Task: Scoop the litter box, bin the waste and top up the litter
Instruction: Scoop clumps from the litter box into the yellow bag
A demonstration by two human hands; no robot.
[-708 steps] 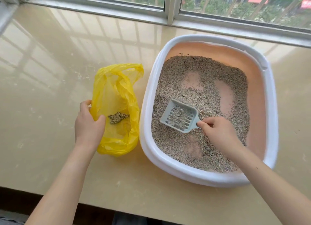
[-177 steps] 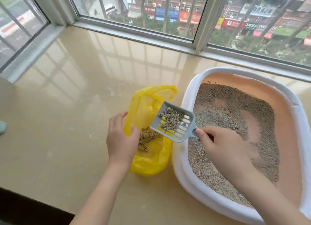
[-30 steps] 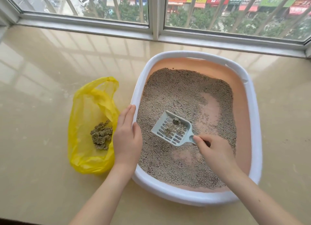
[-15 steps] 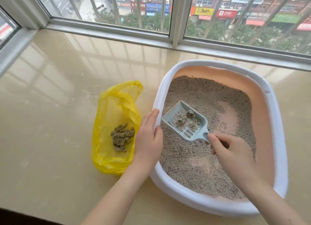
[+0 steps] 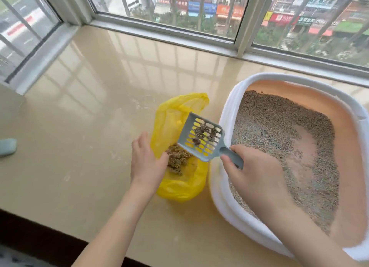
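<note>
Grey-blue slotted scoop (image 5: 201,137) held over the mouth of the yellow bag (image 5: 179,147), a few dark clumps (image 5: 205,134) on its grid, yellow showing through the slots. Gripped at the handle by the right hand (image 5: 257,177), thumb on top and fingers curled under, wrist above the near-left rim of the litter box (image 5: 225,115). Blade angled up and away from that hand, toward the window. Bag just left of the scoop hand, lying on the glossy beige sill (image 5: 89,137), its near side pinched and held open by the left hand (image 5: 145,161), thumb inside the opening, fingers outside along the plastic. Brownish pile of waste (image 5: 177,161) already in the bag, right beside the left thumb. Box to the right, white rim, peach inner walls, grey litter (image 5: 279,131) spread unevenly with bare peach patches of floor beyond the right hand. Bag and box near each other, narrow strip of sill between; whether touching, unclear. Broad bare sill to the left of the left hand, a pale green object (image 5: 7,147) at the far left edge. Window frame (image 5: 159,29) beyond both hands; dark front edge of the sill below the forearms.
</note>
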